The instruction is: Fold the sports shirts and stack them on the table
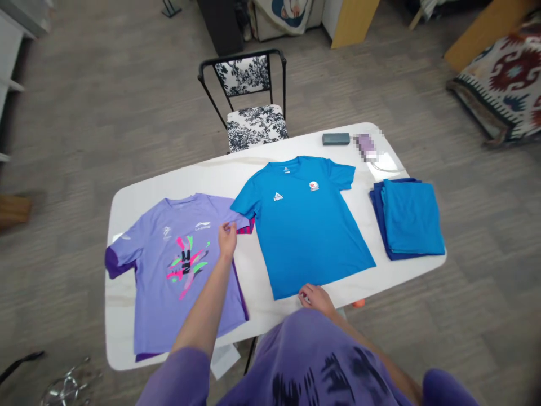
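Observation:
A blue T-shirt point(304, 223) lies spread flat, front up, in the middle of the white table point(139, 194). My left hand point(227, 238) pinches the edge of its left sleeve, where it overlaps a lilac T-shirt point(177, 265) laid flat on the left. My right hand point(316, 297) is closed on the blue shirt's bottom hem at the table's near edge. The lilac shirt lies on top of a darker purple garment whose edges show around it.
A pile of folded blue garments point(408, 217) sits at the table's right end. A dark case point(336, 138) and a blurred object lie at the far edge. A black-framed chair point(249, 107) with floral cushions stands behind the table. A patterned rug point(502, 79) lies far right.

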`<state>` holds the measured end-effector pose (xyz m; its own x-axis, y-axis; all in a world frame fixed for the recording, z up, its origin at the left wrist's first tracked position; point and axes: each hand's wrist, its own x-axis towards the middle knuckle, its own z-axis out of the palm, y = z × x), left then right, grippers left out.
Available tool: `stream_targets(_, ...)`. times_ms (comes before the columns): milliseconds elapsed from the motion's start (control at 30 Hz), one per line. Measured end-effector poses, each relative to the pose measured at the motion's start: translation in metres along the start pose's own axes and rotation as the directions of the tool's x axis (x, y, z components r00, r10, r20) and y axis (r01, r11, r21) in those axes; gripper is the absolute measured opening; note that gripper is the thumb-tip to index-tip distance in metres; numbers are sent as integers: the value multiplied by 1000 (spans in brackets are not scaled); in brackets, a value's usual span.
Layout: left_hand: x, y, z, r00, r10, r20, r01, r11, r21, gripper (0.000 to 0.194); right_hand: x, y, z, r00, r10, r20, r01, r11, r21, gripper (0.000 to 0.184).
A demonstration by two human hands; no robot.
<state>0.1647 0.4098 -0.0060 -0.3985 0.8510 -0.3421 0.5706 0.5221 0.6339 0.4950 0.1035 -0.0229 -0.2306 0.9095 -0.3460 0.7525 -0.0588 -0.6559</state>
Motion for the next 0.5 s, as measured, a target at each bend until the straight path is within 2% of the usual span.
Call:
stream_targets(100,91,14,0,997,-2,72,-2,998,57,52,16,-60,54,996,82,-28,-82,997,14,6)
stream_targets(200,141,18,9,991,6,135,-25,990,141,56,27,-100,89,977,195,-87,-196,981,0,16)
stream_targets(267,157,17,15,987,20,161,-50,981,185,52,31,-114,104,958,266,-108,-269,963,-14,22)
stream_targets(367,166,16,19,983,49,176,-86,974,210,36,33,-122,116,935,331,-129,-336,942,-15,24)
stream_targets(500,170,17,17,986,107,128,-129,974,186,20,33,-120,124,919,340,-197,-353,935,-31,10)
